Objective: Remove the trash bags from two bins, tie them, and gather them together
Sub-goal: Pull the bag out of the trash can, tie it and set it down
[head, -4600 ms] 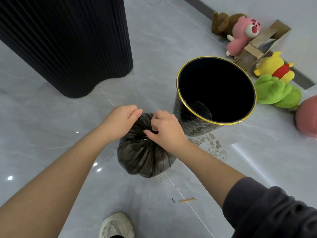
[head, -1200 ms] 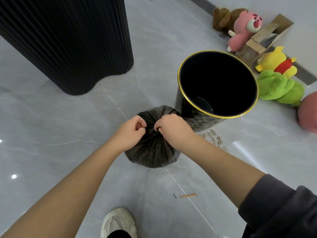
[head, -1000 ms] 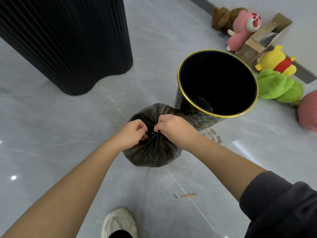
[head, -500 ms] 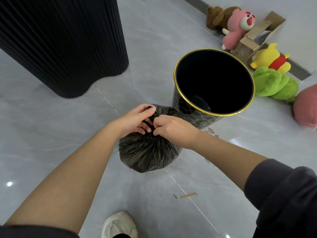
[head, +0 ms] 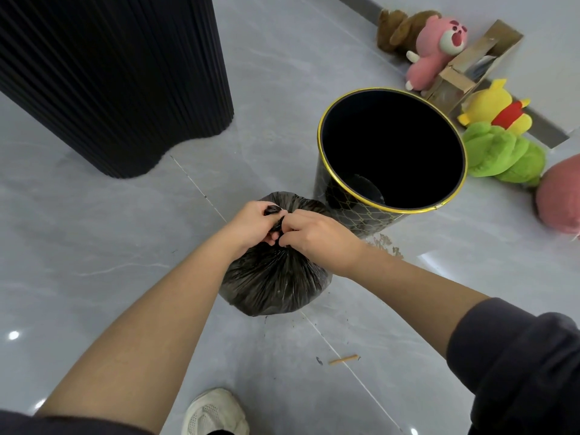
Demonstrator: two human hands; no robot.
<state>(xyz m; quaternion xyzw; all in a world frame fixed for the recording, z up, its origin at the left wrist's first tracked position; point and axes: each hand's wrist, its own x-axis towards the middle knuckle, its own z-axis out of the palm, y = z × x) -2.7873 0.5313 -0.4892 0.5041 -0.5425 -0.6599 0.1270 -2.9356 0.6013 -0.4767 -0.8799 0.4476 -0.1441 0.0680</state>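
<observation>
**Both hands pinched on the neck of a black trash bag**

Left hand (head: 255, 222) and right hand (head: 317, 237) close together, fingertips nearly touching, each clamped on the gathered neck of the black trash bag (head: 273, 281). A twist of black plastic showing between the left thumb and forefinger. Bag full and rounded, on the grey tiled floor (head: 94, 246) just beside the black bin (head: 354, 211), at its near left side. Bin upright, gold-rimmed, with a gold lattice pattern on its wall and no liner visible inside. Small crumbs scattered on the floor at the bin's base and below the bag; a short brown stick (head: 342, 359) lying nearer the camera, well apart from the bag. White shoe (head: 215, 411) at the bottom edge. Ribbed black column (head: 110, 73) at upper left. Along the wall at upper right, a row of plush toys: brown (head: 398, 29), pink (head: 436, 48), yellow (head: 492, 105), green (head: 502, 152), with a cardboard box (head: 470, 67) leaning between them. Dark sleeve (head: 518, 372) pushed up the right arm.
</observation>
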